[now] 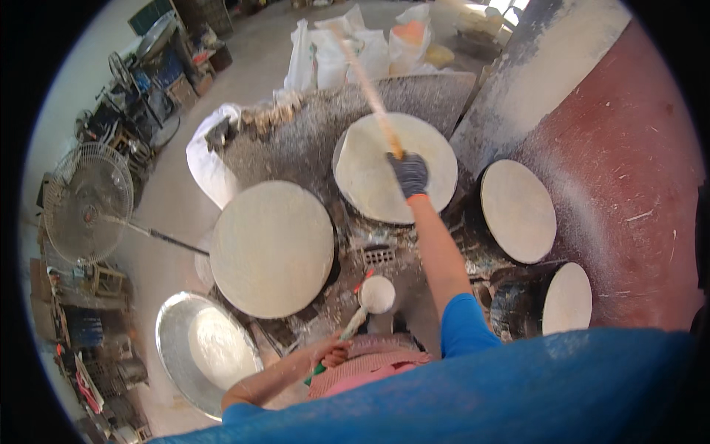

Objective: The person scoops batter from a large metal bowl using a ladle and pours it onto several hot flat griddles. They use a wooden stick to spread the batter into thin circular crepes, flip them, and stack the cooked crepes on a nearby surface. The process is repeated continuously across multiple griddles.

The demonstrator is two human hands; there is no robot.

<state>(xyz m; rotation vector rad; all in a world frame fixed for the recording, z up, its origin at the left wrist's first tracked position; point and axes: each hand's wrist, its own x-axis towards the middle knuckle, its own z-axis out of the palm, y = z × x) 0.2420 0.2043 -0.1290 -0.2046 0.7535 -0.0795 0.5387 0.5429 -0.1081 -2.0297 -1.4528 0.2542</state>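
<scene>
- While the right hand, in a dark knit glove, is closed around a long pale wooden stick, the stick's far end blurs out toward the white sacks.
- Stick lower end sits over the round pale flatbread on the middle griddle.
- Left hand, bare, fingers wrapped on a dough-caked ladle handle; its round white bowl is beside the large left disc.
- Blue sleeve hides the lower frame.

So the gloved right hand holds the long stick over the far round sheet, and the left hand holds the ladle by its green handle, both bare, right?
Not quite: only the left hand is bare. The right hand wears a dark glove, as the head view shows. It does hold the stick over the far sheet, and the left holds the ladle.
</scene>
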